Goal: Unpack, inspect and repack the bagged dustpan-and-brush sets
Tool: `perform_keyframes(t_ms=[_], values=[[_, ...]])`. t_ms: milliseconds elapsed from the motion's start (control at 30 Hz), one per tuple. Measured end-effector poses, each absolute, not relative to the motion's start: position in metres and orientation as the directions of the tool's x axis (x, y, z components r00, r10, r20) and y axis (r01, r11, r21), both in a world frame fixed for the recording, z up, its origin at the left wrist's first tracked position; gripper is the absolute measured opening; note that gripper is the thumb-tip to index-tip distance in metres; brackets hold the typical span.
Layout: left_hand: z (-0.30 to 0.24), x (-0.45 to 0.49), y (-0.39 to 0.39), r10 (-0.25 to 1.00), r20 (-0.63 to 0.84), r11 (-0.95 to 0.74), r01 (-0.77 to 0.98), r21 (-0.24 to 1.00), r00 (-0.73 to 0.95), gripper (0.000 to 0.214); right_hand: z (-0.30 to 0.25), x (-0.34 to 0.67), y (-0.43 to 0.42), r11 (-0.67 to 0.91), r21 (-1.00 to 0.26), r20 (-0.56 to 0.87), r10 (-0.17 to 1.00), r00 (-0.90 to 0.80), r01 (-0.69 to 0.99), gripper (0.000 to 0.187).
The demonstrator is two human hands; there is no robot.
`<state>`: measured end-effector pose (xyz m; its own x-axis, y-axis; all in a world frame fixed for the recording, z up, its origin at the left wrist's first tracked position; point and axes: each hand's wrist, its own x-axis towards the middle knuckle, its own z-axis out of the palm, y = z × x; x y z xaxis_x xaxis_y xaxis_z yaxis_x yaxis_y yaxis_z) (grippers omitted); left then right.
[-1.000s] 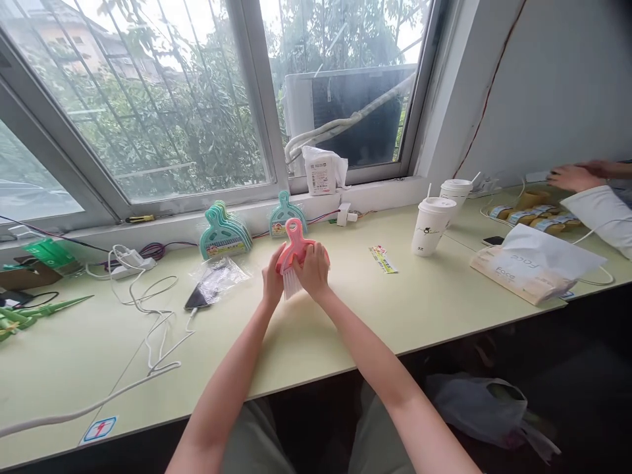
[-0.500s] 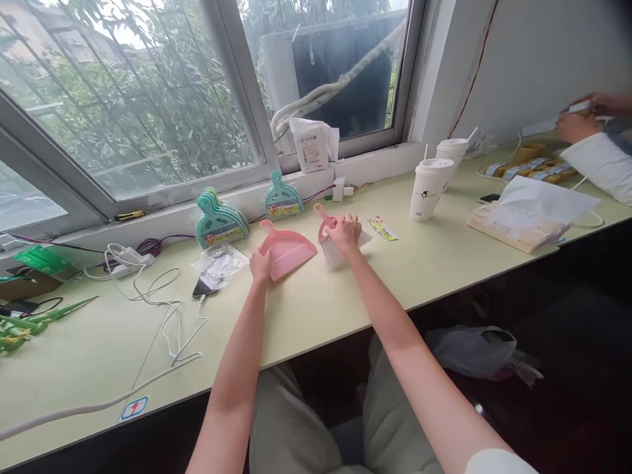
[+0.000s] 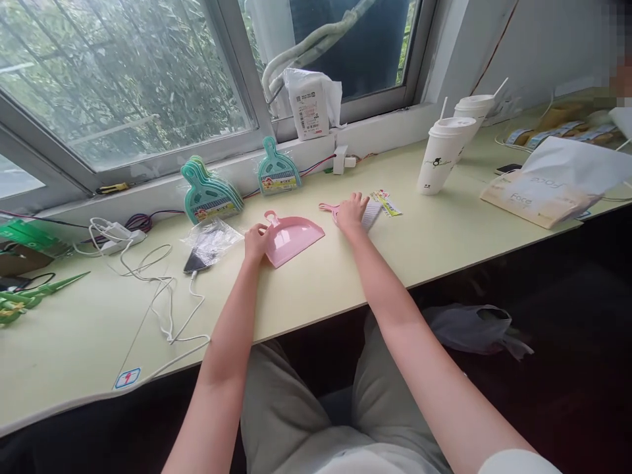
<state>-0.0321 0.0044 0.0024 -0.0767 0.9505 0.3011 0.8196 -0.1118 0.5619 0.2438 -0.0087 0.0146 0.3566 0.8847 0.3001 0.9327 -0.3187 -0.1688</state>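
A pink dustpan [image 3: 293, 238] lies on the table in front of me, its wide edge facing right and toward me. My left hand [image 3: 257, 241] grips it at the left side by the handle. To its right, my right hand [image 3: 352, 212] is over a small pink hand brush [image 3: 330, 207] with pale bristles, which lies on its side with the bristles to the right. The fingers bend around the brush's body and partly hide it. A colourful printed card [image 3: 386, 203] lies just beyond the bristles.
Turquoise dustpan sets [image 3: 210, 194] lean at the window, with another single set [image 3: 278, 170] beside them. A phone [image 3: 197, 258] under clear plastic and white cables [image 3: 170, 289] lie left. Two paper cups [image 3: 442, 158] and a tissue pack [image 3: 528, 194] stand right; another person is at the far right.
The brush has turned from upright bristles-down to lying with its bristles pointing right, my right hand still on it. The dustpan stays in my left hand. The camera view has tilted down.
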Motion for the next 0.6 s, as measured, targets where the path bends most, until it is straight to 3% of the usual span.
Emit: perform_keyframes(t_ms=[100,233,333,467,600], values=[[0.004,-0.036,0.004,0.939,0.31,-0.047,0.842,0.537,-0.146,0.024,0.016,0.247,-0.008,-0.323,-0.222,0.324,0.865,0.383,0.92,0.04],[0.008,-0.033,0.001,0.934,0.328,-0.027,0.888,0.46,-0.141,0.027,0.02,0.237,-0.006,-0.261,-0.409,0.31,0.862,0.402,0.874,0.037],[0.009,-0.017,-0.006,0.953,0.3,-0.176,0.882,0.436,0.042,0.035,0.021,0.215,-0.008,-0.107,-0.472,0.333,0.898,0.289,0.875,0.03],[0.01,0.013,-0.021,0.887,0.298,-0.452,0.796,0.402,0.353,0.037,0.019,0.19,-0.013,0.172,-0.393,0.375,0.927,-0.013,0.904,0.024],[0.015,0.017,-0.034,0.772,0.39,-0.607,0.763,0.221,0.501,0.027,0.019,0.188,-0.014,0.276,-0.358,0.332,0.93,-0.155,0.892,0.022]])
